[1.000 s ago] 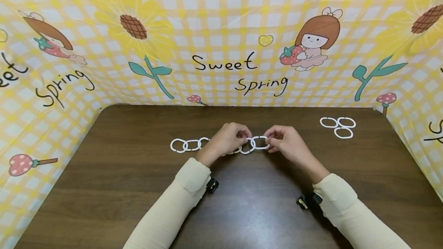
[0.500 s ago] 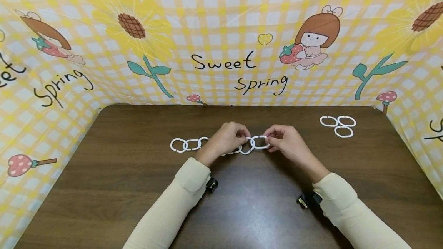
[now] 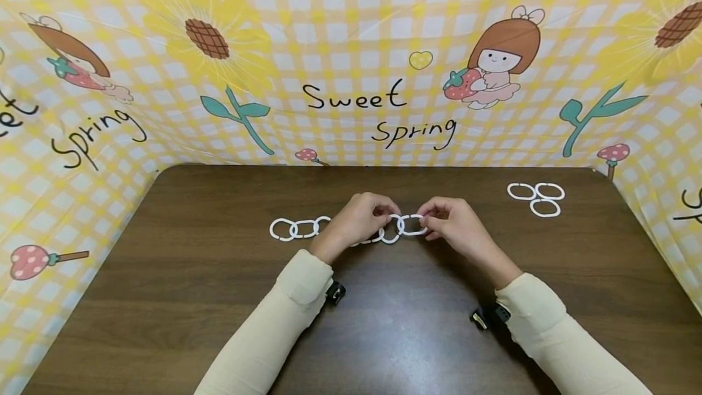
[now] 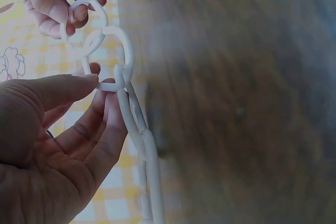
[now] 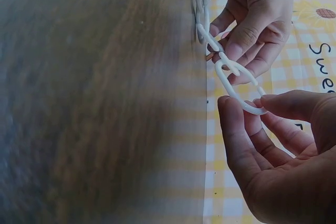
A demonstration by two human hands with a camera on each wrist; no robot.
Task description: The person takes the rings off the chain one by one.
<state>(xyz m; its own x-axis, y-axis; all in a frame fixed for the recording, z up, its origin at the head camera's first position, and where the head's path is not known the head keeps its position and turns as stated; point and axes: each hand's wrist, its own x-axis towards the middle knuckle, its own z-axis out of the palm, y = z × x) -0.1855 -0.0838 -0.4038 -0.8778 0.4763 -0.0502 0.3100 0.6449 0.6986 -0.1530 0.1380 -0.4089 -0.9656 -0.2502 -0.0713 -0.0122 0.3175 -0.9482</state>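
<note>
A chain of several white plastic links (image 3: 282,220) stretches left to right across the middle of the dark table. My left hand (image 3: 351,224) covers the chain's middle in the head view. Its thumb and fingertips pinch the second link from the right end (image 4: 129,56). The end link (image 3: 411,234) passes through that one, and my right hand (image 3: 457,224) pinches its far side between thumb and fingers, as the right wrist view shows. Both held links are tilted up, while the rest of the chain trails off behind my left hand.
Three loose white links (image 3: 521,198) lie close together at the back right of the wooden table (image 3: 164,297). A yellow checked cloth (image 3: 340,35) with printed flowers and figures rises along the back and sides. Each wrist bears a small black device (image 3: 336,292).
</note>
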